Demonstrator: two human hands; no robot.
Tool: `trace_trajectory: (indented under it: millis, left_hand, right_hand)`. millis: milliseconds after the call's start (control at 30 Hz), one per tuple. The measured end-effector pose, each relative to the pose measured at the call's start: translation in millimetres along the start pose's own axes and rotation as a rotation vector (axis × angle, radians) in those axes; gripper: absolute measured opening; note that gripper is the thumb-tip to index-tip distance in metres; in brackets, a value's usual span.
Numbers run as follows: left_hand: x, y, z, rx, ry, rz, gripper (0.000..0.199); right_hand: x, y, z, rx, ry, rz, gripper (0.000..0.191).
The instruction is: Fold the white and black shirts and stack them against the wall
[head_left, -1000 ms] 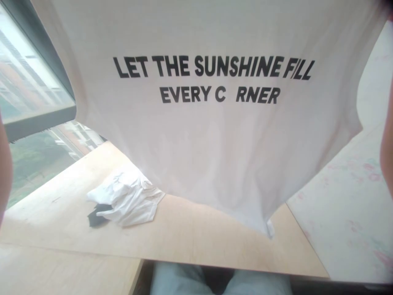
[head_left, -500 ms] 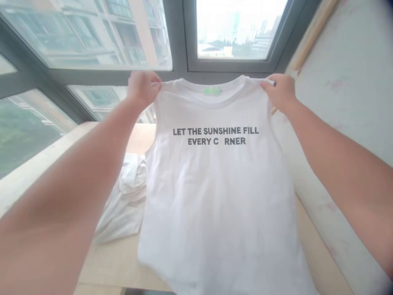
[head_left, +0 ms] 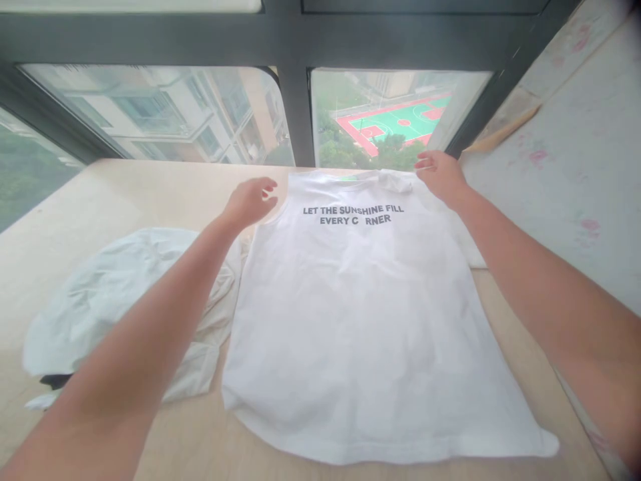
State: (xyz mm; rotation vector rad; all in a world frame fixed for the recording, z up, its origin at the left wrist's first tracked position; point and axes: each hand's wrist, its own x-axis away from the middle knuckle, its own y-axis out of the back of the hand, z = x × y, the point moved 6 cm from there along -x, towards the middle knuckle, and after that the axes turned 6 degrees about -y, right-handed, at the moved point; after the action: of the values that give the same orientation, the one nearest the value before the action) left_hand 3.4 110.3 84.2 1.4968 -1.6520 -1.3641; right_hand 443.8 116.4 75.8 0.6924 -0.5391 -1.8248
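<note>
A white sleeveless top lies spread face up, its neckline toward the window and its hem toward me. Dark lettering runs across its chest, and the fabric near the right shoulder is bunched. My left hand hovers just beside the left shoulder, fingers apart and holding nothing. Past the right shoulder is my right hand, also empty, with its fingers stretched out. Under the top's right side, another white piece of cloth shows.
Crumpled pale clothes lie on the left of the light wooden surface, partly behind my left forearm. A dark-framed window borders the far edge. On the right stands a wall with flowered paper.
The sleeveless top was held up by both shoulders and is now down flat on the surface. Both hands have let go of it. My view has tilted downward.
</note>
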Motion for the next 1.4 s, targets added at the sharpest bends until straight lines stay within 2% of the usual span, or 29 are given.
trace_trajectory:
  millis: [33, 100, 200, 267, 333, 400, 467, 533, 667, 767, 867, 967, 1033, 1133, 1233, 1333, 1400]
  left_hand:
    - [29.7, -0.9, -1.1, 0.008, -0.036, 0.025, 0.033]
    - [97.5, 1.3, 0.4, 0.027, -0.017, 0.036, 0.034]
    - [202.6, 12.5, 1.2, -0.069, 0.062, -0.052, 0.033]
    - [261.6, 19.0, -4.9, -0.213, 0.039, -0.107, 0.031]
    - [304.2, 19.7, -9.2, -0.329, 0.016, -0.096, 0.03]
    - [328.3, 16.6, -8.9, -0.387, -0.009, -0.054, 0.031]
    - [335.7, 13.5, -3.4, -0.395, -0.023, -0.026, 0.032]
    - [330.7, 12.6, 5.2, -0.386, -0.019, -0.025, 0.033]
    - [307.6, 16.7, 16.4, -0.386, -0.022, -0.051, 0.034]
    - [301.8, 23.2, 13.1, -0.358, -0.016, -0.092, 0.034]
    - [320.0, 28.0, 5.6, -0.251, 0.086, -0.149, 0.033]
    - [357.8, 22.0, 0.7, -0.024, 0.299, -0.147, 0.031]
    - [381.9, 9.5, -6.4, 0.17, 0.397, -0.074, 0.033]
    - [399.5, -7.3, -25.4, 0.328, 0.398, 0.038, 0.051]
    - [395.0, -11.9, -41.1, 0.243, 0.315, 0.045, 0.062]
    - [382.2, -10.8, -49.4, 0.155, 0.195, -0.012, 0.052]
    - [376.4, -10.6, -47.7, 0.161, 0.178, -0.055, 0.041]
  right_hand:
    - [20.3, 2.4, -4.7, -0.019, 0.0, 0.031, 0.041]
    - [70.9, 10.4, -13.1, -0.022, 0.005, 0.083, 0.038]
    - [161.3, 27.2, -24.7, 0.003, -0.015, 0.123, 0.034]
    - [220.9, 38.0, -33.4, 0.028, -0.07, 0.154, 0.034]
    - [272.2, 47.7, -41.5, 0.078, -0.105, 0.183, 0.035]
    - [311.4, 56.8, -49.4, 0.115, -0.108, 0.183, 0.036]
    - [338.3, 64.1, -57.6, 0.141, -0.096, 0.161, 0.036]
    - [355.4, 69.7, -66.0, 0.159, -0.083, 0.134, 0.036]
    - [374.4, 84.3, -78.7, 0.206, -0.048, 0.082, 0.036]
    - [389.0, 107.3, -91.0, 0.239, -0.06, 0.049, 0.036]
    - [411.3, 135.2, -116.3, 0.232, -0.172, 0.062, 0.035]
    - [437.6, 152.6, -145.8, 0.121, -0.286, 0.132, 0.037]
    - [451.2, 154.3, -157.4, 0.035, -0.292, 0.181, 0.041]
    - [458.8, 149.3, -161.9, 0.052, -0.27, 0.191, 0.039]
    - [453.3, 143.3, -159.8, 0.157, -0.321, 0.145, 0.034]
    - [443.6, 139.6, -153.8, 0.188, -0.346, 0.115, 0.039]
    - [438.8, 137.2, -150.8, 0.182, -0.348, 0.133, 0.041]
